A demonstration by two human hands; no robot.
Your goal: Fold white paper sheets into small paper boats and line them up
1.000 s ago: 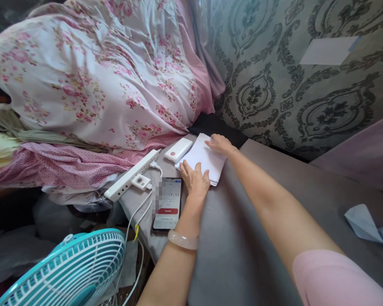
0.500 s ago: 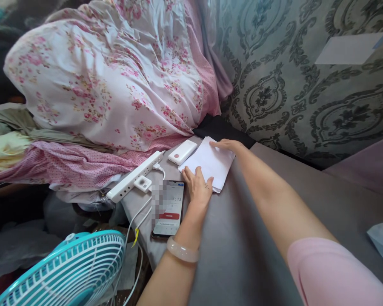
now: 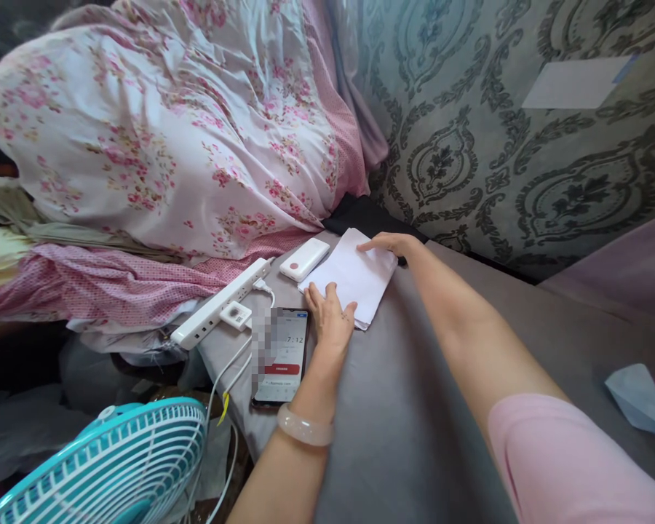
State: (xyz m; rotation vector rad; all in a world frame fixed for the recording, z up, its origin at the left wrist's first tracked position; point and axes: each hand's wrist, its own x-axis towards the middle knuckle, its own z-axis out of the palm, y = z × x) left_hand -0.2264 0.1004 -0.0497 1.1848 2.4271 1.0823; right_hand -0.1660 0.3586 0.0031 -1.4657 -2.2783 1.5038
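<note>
Saw white paper stack (image 3: 345, 271) on gray surface (image 3: 404, 415), next to white pwr bank (image 3: 304, 260). Saw L grip (image 3: 330, 319) spread wide at near edge, w/out holding on. Saw R grip (image 3: 396, 244) bent over far R edge; couldn't tell if pinching. Looked light, bendy, prob. slippy; seemed best held by side edges. Read "7:12" on phone (image 3: 290, 353); couldn't read blurry bits.

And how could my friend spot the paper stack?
Find the big flowery cloth. On the grey surface below, the paper stack lies between left hand and right hand. It's plain and wide; the white box beside it is smaller, with a round spot.
</note>
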